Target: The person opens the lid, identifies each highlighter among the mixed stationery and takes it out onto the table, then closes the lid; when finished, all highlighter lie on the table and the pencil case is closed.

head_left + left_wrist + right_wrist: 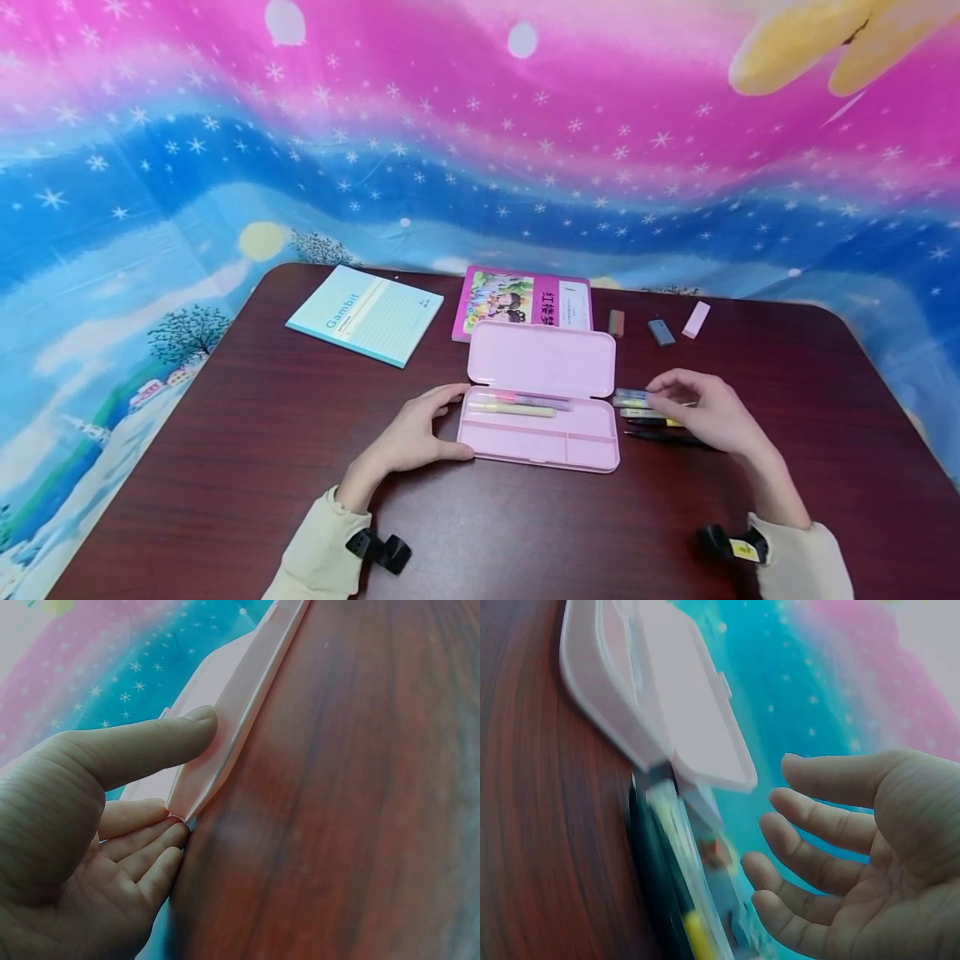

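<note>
An opened pink pencil case (585,450) lies on the table with its lid tipped back. Two pens, one yellowish marker (517,410) and one pink-purple pen (536,401), lie in its long rear compartment. My left hand (408,429) holds the case's left end, thumb against the front wall and fingers around the far corner; the left wrist view shows the thumb on the pink wall (225,742). Right of the case my right hand (708,408) hovers over several pens, among them a black pen (660,436). In the right wrist view its loosely bent fingers hold nothing.
A light blue notebook (367,317) lies at the back left. Behind the lid is a magenta book (525,292), partly covered. A brown eraser (617,323), a blue-grey eraser (662,332) and a pink eraser (696,320) lie at the back right. A printed cloth hangs behind the table.
</note>
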A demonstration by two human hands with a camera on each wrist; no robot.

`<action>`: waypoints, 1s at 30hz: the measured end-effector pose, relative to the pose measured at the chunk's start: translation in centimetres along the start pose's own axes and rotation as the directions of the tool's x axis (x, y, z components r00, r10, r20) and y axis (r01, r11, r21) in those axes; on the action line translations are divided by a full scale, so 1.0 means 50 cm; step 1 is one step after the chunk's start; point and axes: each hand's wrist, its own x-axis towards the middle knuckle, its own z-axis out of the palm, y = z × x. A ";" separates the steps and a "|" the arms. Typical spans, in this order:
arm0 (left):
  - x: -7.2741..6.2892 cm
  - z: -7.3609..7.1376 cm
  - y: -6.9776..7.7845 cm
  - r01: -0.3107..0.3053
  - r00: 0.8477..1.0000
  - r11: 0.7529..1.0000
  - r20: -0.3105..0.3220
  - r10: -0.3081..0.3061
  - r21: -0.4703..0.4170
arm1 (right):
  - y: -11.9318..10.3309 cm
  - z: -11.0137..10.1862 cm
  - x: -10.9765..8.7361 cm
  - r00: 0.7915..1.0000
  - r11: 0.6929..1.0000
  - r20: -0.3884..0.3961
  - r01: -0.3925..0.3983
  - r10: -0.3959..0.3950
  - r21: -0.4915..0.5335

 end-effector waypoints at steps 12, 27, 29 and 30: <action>0.000 -0.002 0.002 0.002 1.000 1.000 -0.001 -0.002 0.005 | -0.073 0.057 0.047 0.993 0.990 0.083 0.071 -0.082 0.124; -0.001 0.000 0.000 0.001 1.000 1.000 0.001 -0.001 -0.003 | -0.139 0.137 0.078 0.969 0.979 0.169 0.161 -0.180 0.123; 0.000 0.000 0.000 0.000 1.000 1.000 -0.002 0.000 -0.001 | -0.143 0.148 0.079 0.965 0.981 0.193 0.158 -0.178 0.113; 0.000 0.000 -0.001 -0.002 1.000 1.000 -0.004 0.002 0.000 | -0.144 0.152 0.079 0.964 0.981 0.201 0.155 -0.175 0.112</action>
